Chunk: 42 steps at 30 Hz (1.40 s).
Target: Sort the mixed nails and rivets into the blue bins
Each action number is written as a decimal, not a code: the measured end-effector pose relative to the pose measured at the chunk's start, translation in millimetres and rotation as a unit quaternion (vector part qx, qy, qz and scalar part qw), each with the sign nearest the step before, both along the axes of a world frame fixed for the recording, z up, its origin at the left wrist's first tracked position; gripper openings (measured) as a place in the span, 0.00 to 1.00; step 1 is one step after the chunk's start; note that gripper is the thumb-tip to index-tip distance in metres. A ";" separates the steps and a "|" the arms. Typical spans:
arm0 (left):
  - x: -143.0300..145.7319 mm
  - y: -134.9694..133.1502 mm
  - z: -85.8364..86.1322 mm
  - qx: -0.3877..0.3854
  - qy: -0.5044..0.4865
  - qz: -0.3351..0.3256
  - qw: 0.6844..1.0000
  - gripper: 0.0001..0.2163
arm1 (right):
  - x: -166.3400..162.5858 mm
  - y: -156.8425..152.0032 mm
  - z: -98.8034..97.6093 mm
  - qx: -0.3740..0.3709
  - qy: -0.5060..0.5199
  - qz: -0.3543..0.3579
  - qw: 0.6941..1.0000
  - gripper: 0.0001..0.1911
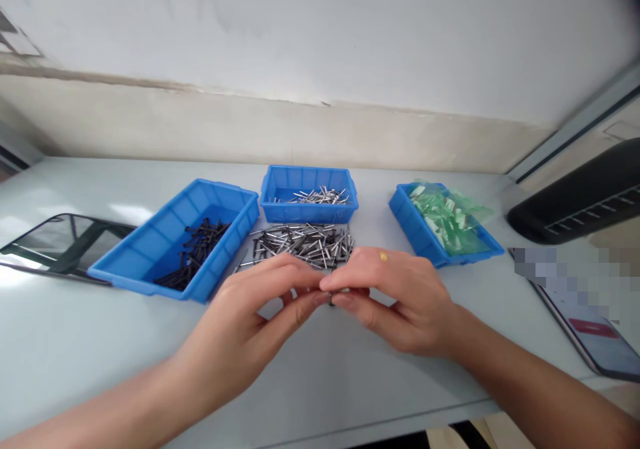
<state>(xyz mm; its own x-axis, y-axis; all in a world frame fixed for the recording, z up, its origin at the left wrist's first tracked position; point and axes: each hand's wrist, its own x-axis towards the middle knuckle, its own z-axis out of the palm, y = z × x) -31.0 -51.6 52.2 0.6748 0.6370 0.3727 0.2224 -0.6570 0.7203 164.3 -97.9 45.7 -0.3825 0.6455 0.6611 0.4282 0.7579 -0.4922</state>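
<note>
My left hand (260, 302) and my right hand (395, 295) meet above the front of the table, thumbs and forefingers pinched tip to tip. A small metal rivet (331, 300) is held between them; only a short dark end shows below the fingertips, and the rest is hidden. A gold-coloured ring sits on a finger of the right hand. Just behind the hands lies a loose pile of rivets (300, 243), with silvery shanks and some dark heads. The hands cover the near edge of this pile.
A blue bin (150, 242) at left holds black pieces. A blue bin (310, 211) behind the pile holds silvery pins. The right blue bin (420, 235) holds green plastic bags (445, 215). A phone (580, 322), black bottle (575, 195) and dark-framed clear item (60, 245) lie outward.
</note>
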 end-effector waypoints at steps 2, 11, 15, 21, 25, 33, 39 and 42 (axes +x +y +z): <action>-0.8 0.1 -1.4 0.008 0.005 0.000 1.000 0.07 | -0.3 0.8 -0.9 0.010 0.008 -0.014 1.000 0.06; -1.1 0.0 -16.2 0.167 0.170 -0.060 0.969 0.09 | 16.3 19.5 -6.6 0.001 0.019 -0.248 0.969 0.06; -0.6 -3.8 -19.6 0.174 0.222 -0.104 0.954 0.09 | 23.2 33.4 -13.7 0.019 -0.005 -0.303 0.953 0.07; 0.0 -4.5 -20.2 0.182 0.227 -0.100 0.952 0.10 | 30.0 55.5 -25.7 0.067 -0.056 -0.317 0.944 0.09; 1.6 -2.5 -23.8 0.182 0.220 -0.089 0.954 0.09 | 34.4 63.5 -31.4 0.048 -0.083 -0.328 0.940 0.10; 3.5 5.2 -27.6 0.208 0.213 -0.071 0.952 0.10 | 28.6 48.5 -25.4 0.041 -0.052 -0.292 0.954 0.10; 0.5 6.9 -31.6 0.246 0.223 -0.081 0.940 0.11 | 20.7 29.3 -18.6 0.021 -0.084 -0.182 0.979 0.08; -1.8 9.7 -34.5 0.263 0.221 -0.079 0.936 0.12 | 17.9 25.9 -21.3 0.002 -0.138 -0.117 0.984 0.08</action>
<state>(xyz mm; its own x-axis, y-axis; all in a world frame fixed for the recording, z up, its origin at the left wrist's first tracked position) -32.8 -41.9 17.7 0.9072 0.3233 0.2694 0.2922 -0.9446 0.1494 182.2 -72.0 24.4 -0.3880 0.7350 0.5561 0.7081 0.6239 -0.3306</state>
